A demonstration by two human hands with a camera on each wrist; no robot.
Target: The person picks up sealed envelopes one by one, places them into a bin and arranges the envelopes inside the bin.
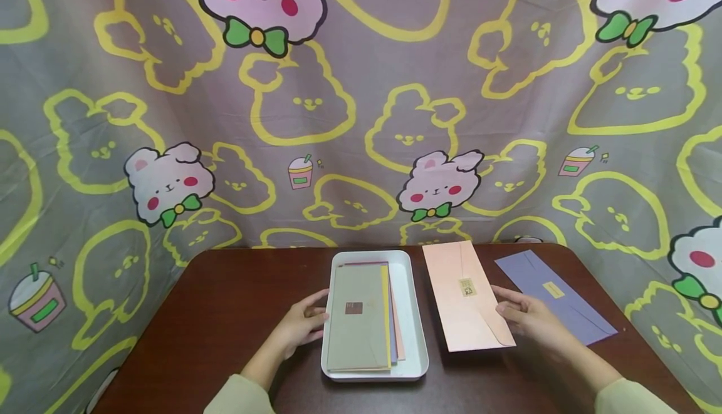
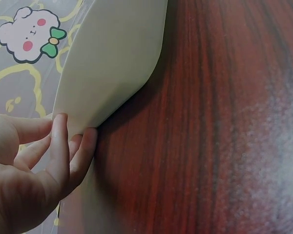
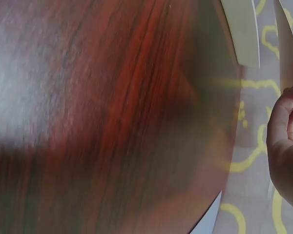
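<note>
My left hand [image 1: 301,325] holds the left side of a white tray [image 1: 420,339]. In the left wrist view, the thumb is by the tray's rim and fingertips [image 2: 91,136] touch its pale outer wall. Inside the tray lies a stack of envelopes, topped by a grey-green envelope [image 1: 358,339] with a dark square seal. Yellow, purple and pink edges show beneath it. My right hand [image 1: 533,320] pinches the right edge of a pale pink envelope [image 1: 451,276], which is held above the table, right of the tray. The right wrist view catches only part of this hand [image 3: 285,146].
A purple-blue envelope [image 1: 555,292] with a yellow label lies on the table at the right, partly behind the right hand. The dark reddish wooden table [image 1: 225,301] has rounded far corners. A patterned grey cloth [image 1: 361,201] hangs just behind it and along both sides.
</note>
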